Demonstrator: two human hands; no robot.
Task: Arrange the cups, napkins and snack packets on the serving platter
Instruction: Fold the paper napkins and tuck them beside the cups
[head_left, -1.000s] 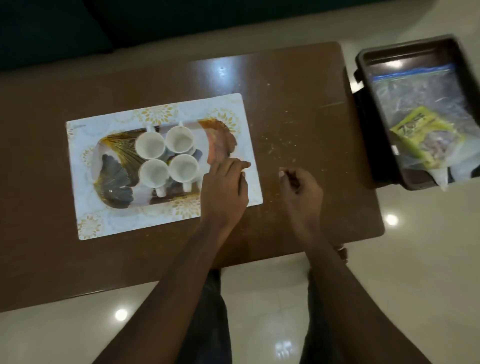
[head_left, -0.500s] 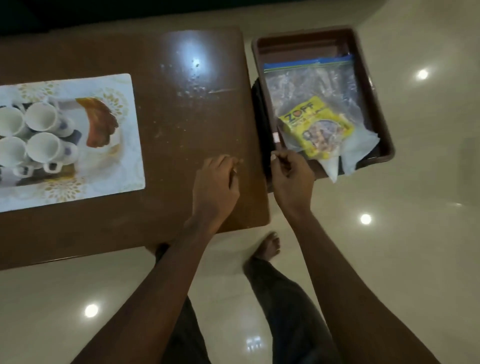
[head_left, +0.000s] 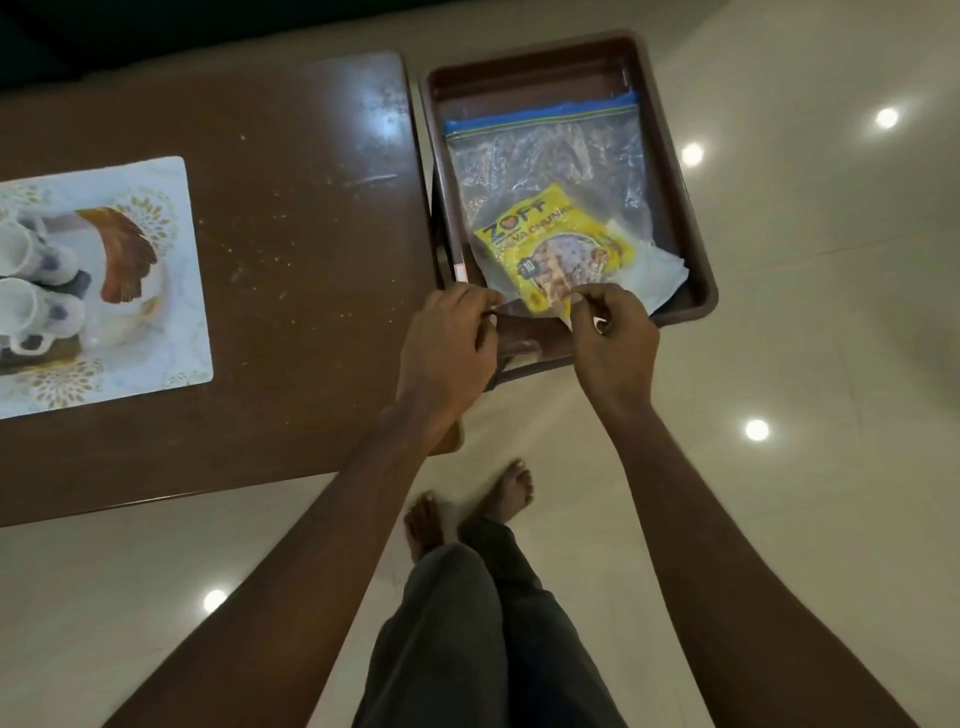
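Note:
A patterned white serving platter (head_left: 176, 270) lies on the brown table's left side, holding white cups (head_left: 26, 306). To the right of the table, a brown tray (head_left: 685, 208) holds a clear zip bag (head_left: 545, 166), a yellow snack packet (head_left: 556, 244) and a white napkin (head_left: 660, 270). My left hand (head_left: 447, 348) and my right hand (head_left: 613, 338) are at the tray's near edge, each pinching the near edge of the clear bag below the yellow packet.
The brown table (head_left: 301, 260) ends beside the tray. Below it is a glossy pale floor (head_left: 805, 364) with light reflections. My legs and bare feet (head_left: 467, 509) stand under the hands.
My view has swung right from the platter to the tray. Both hands moved from the table's edge onto the tray's near edge and took hold of the clear bag.

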